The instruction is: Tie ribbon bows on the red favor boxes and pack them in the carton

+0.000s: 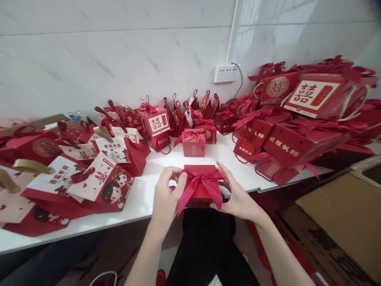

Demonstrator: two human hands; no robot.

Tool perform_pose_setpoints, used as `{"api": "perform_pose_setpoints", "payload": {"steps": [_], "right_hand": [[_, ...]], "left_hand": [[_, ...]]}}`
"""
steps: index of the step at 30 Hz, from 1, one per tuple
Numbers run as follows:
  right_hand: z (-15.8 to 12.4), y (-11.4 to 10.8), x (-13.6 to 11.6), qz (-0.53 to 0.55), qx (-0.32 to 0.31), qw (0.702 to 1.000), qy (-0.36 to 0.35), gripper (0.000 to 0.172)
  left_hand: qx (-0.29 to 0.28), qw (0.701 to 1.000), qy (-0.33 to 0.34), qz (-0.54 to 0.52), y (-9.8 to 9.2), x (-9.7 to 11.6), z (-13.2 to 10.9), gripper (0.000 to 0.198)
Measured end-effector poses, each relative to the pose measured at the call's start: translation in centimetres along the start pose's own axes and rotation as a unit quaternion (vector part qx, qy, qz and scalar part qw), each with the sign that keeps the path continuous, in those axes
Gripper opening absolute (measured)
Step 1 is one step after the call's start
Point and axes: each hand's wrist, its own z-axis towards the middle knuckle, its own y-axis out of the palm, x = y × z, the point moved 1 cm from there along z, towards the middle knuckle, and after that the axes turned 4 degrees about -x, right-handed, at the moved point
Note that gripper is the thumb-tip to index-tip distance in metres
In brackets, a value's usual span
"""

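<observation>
A red gift box (205, 200) with a crimson ribbon bow (201, 179) on top is at the front edge of the white table, between my two hands. My left hand (169, 188) grips its left side, the thumb by the bow's left loop. On the other side my right hand (235, 194) holds the box, its thumb low at the near corner and its fingers behind the right end. Both ribbon tails hang down over the front. Just beyond stands a smaller pinkish-red box (193, 148) with a bow.
Red and white gift boxes (101, 182) crowd the left of the white table (160, 163). A tall heap of red boxes (294, 139) fills the right. A power strip (225, 74) is fixed to the tiled wall. Below right sits an open cardboard carton (342, 214).
</observation>
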Motion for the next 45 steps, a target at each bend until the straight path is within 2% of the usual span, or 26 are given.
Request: {"api": "perform_pose_setpoints", "payload": {"steps": [2, 3, 5, 7, 9, 13, 16, 24, 30, 39, 45], "right_hand": [[-0.8, 0.7, 0.3, -0.035, 0.068, 0.997, -0.03, 0.101], [-1.2, 1.1, 0.4, -0.05, 0.109, 0.992, -0.047, 0.101], [-2.0, 1.8, 0.6, -0.066, 0.188, 0.977, -0.081, 0.1], [-2.7, 2.4, 0.8, -0.073, 0.248, 0.959, -0.118, 0.101], [-3.2, 2.7, 0.7, -0.086, 0.28, 0.943, -0.156, 0.1], [-3.7, 2.4, 0.1, -0.097, 0.29, 0.928, -0.215, 0.099], [-4.1, 2.1, -0.3, -0.103, 0.293, 0.923, -0.228, 0.097], [-5.8, 1.5, -0.6, -0.137, 0.355, 0.903, -0.198, 0.098], [-6.6, 1.0, -0.6, -0.139, 0.361, 0.9, -0.201, 0.098], [-7.3, 0.7, -0.9, -0.141, 0.384, 0.894, -0.18, 0.093], [-7.7, 0.3, -0.7, -0.137, 0.379, 0.898, -0.177, 0.094]], "left_hand": [[0.039, 0.987, 0.134, 0.086, 0.2, 1.0, -1.0, 0.004], [0.053, 0.968, 0.209, 0.132, 0.4, 1.6, -1.6, 0.003], [0.07, 0.917, 0.336, 0.204, 1.1, 2.5, -2.8, 0.012], [0.081, 0.878, 0.409, 0.237, 1.9, 3.2, -3.9, 0.015], [0.095, 0.862, 0.439, 0.236, 2.6, 3.5, -4.7, 0.011], [0.105, 0.863, 0.449, 0.205, 3.6, 4.1, -5.6, 0.01], [0.103, 0.864, 0.453, 0.193, 3.9, 4.6, -6.0, 0.01], [0.106, 0.865, 0.463, 0.161, 4.3, 5.9, -6.4, 0.01], [0.105, 0.872, 0.459, 0.132, 4.8, 6.5, -6.5, 0.006], [0.1, 0.864, 0.475, 0.134, 5.6, 7.3, -6.6, 0.008], [0.103, 0.867, 0.471, 0.127, 5.8, 7.6, -6.2, 0.008]]}}
